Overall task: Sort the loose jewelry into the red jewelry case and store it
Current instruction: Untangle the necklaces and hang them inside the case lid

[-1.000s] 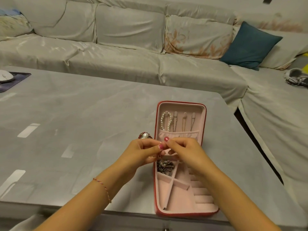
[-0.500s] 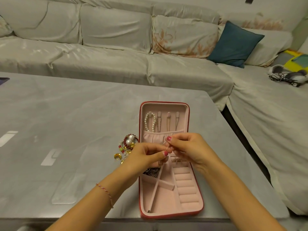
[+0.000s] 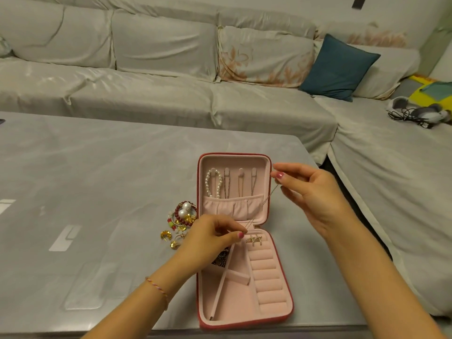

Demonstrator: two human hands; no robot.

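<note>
Stretching a thin chain between them, both hands hover over the open red jewelry case: the right hand pinches one end between thumb and forefinger just off the case's right rim, and the left hand pinches the other end above the hinge, so the chain runs slantwise across the pink lining. No brand, label or writing can be read anywhere. Beyond the left hand, a pearl bracelet hangs on the lid's leftmost hook above a gathered pocket; just right of that hand, a small sparkly pair of earrings sits at the top of the ring rolls. Left of the left hand, a heap of loose jewelry with pearls, red beads and gold pieces lies on the bench, just beside the case. The case's near end reaches almost to the bench's near edge, while bare grey surface spreads wide to the left. A pale covered sofa wraps behind and right, carrying a teal cushion.
</note>
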